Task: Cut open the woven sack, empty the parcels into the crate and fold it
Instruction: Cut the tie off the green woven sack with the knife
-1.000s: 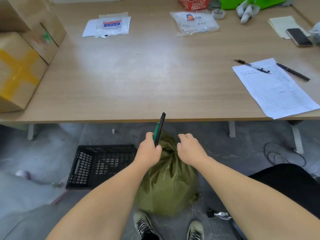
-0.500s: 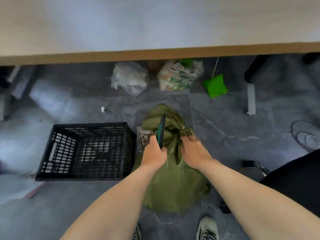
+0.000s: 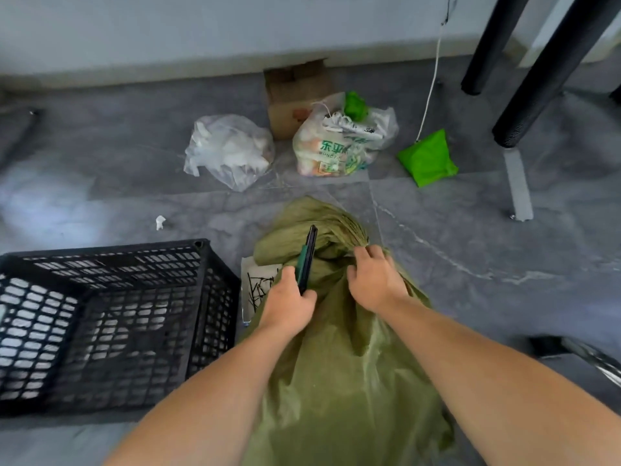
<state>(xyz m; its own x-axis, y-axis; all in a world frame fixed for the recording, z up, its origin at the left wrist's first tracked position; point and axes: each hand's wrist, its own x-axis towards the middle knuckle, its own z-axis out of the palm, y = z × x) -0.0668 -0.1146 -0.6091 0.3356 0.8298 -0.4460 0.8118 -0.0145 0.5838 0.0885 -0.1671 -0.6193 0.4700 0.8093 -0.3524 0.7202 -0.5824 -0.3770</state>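
1. An olive-green woven sack (image 3: 339, 358) is seen from above, lying on a grey tiled floor (image 3: 470, 250) between the person's forearms, its bunched neck pointing away.
2. A black and green utility knife (image 3: 306, 260) is clenched in the left hand (image 3: 289, 302); its tip points away over the gathered neck. Whether a blade is extended cannot be told.
3. The right hand (image 3: 374, 280) is closed on the sack's fabric just below the tied neck, holding it bunched and steady.
4. An open black plastic crate (image 3: 100, 324) stands just beside the sack, on its left; no parcels are seen in it.
5. The step in hand is judged to be the first: the sack appears unopened, and nothing has been emptied or folded.
6. For the next move, the knife edge would need to be brought to the tie or the fabric at the neck, with the cut directed away from the right hand's fingers (image 3: 364, 255), which sit close by.
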